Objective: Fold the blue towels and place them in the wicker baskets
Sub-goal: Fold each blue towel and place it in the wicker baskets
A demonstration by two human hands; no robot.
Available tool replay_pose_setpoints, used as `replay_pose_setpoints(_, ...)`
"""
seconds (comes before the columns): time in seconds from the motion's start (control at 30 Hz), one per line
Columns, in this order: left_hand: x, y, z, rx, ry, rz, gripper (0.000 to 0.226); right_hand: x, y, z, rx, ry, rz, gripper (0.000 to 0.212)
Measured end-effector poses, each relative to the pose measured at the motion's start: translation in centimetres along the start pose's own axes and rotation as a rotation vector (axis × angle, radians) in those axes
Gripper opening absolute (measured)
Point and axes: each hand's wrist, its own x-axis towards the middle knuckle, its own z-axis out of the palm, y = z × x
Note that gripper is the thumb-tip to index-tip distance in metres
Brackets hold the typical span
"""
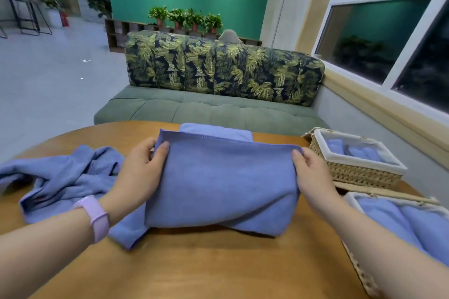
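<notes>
A blue towel (226,182) hangs doubled over in front of me above the wooden table (209,264), its lower fold resting on the wood. My left hand (143,170) pinches its upper left corner and my right hand (308,172) pinches the upper right corner. A crumpled blue towel (65,177) lies to the left, partly under my left wrist. Behind the held towel sits a folded blue towel (216,131). Two wicker baskets stand at the right: the far basket (364,172) holds rolled blue towels, and the near basket (359,267) holds folded blue towels.
A green sofa (209,111) with leaf-print back cushions stands just beyond the table's far edge. A window and wall run along the right. Open floor lies to the left, with potted plants and metal stools far off.
</notes>
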Motion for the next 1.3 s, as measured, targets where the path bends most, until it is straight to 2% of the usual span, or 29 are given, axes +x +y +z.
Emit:
replay_pose_setpoints(0.2,10.1,-4.4,4.4,0.213,0.071,-0.058,0.044,11.0,4.9,5.7,-0.213,-0.09,0.145,0.031)
replay_pose_setpoints(0.37,17.9,-8.9,8.1,0.311,0.093,-0.107,0.047,18.4,7.7,9.4,-0.304,-0.041,0.2,0.032)
replay_pose_setpoints(0.6,23.5,-15.2,12.2,0.676,0.043,-0.199,0.041,24.4,11.6,14.2,-0.435,-0.097,0.144,0.035)
replay_pose_setpoints(0.73,24.3,-17.1,13.7,0.835,0.071,-0.175,0.039,25.7,13.2,15.8,-0.4,0.01,0.135,0.039)
replay_pose_setpoints(0.87,24.4,-17.4,13.8,0.883,0.096,-0.153,0.038,25.9,13.6,16.1,-0.419,0.044,0.131,0.033)
replay_pose_setpoints(1.0,24.5,-16.6,13.5,0.868,0.003,-0.242,0.044,24.6,12.5,15.8,-0.472,0.003,0.175,0.024)
replay_pose_setpoints(1.1,22.3,-14.7,12.9,0.718,-0.034,-0.313,0.05,21.4,10.4,14.8,-0.773,-0.083,0.008,0.038)
replay_pose_setpoints(1.13,20.9,-13.9,12.6,0.754,-0.014,-0.253,0.052,19.5,9.6,14.4,-0.846,-0.072,-0.104,0.038)
replay_pose_setpoints(1.2,16.9,-12.8,11.7,0.865,-0.004,0.004,0.053,15.0,8.2,14.1,-0.913,-0.142,-0.266,0.042)
replay_pose_setpoints(1.3,11.1,-12.3,10.5,0.844,-0.28,0.355,0.066,8.0,7.7,14.1,-0.886,-0.421,-0.313,0.072)
